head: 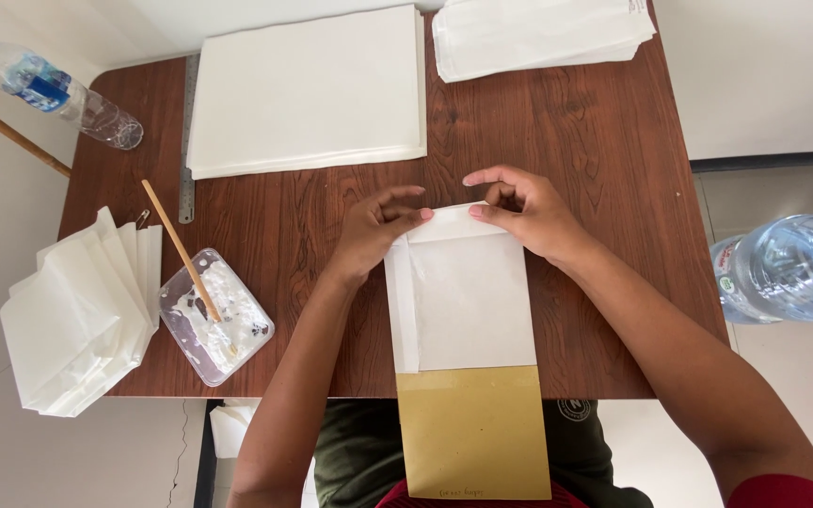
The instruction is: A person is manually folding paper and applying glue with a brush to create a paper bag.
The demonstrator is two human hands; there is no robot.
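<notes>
Nearest the person, a mustard-yellow card sheet point(474, 433) hangs off the near edge of the wooden counter point(595, 141) and over the lap. A white paper bag point(463, 296) lies on top of the card's far part, long side running near to far, with a folded strip along its left edge and a folded flap across its far end. Both hands meet at that far flap. The left hand point(369, 235) has its fingertips point(422, 214) pressed on the flap's left corner, thumb and fingers drawn together on the paper. The right hand point(524, 212) pinches the flap's right part, its grip closed on the fold, other fingers curled above it.

To the near left, a clear plastic tray point(216, 318) of white paste sits at the counter's edge, with a thin wooden stick point(181, 246) leaning in it. Further left, a fanned pile of finished white bags point(77, 310) overhangs the counter's left edge. At the right, off the counter, a large clear water bottle point(788, 268) shows close to the camera.

Farther on, a metal ruler point(187, 141) lies beside a stack of white paper sheets point(308, 89). At the far right lies another pile of white bags point(538, 33), and at the far left corner a small bottle with a blue cap point(44, 87) lies on its side.
</notes>
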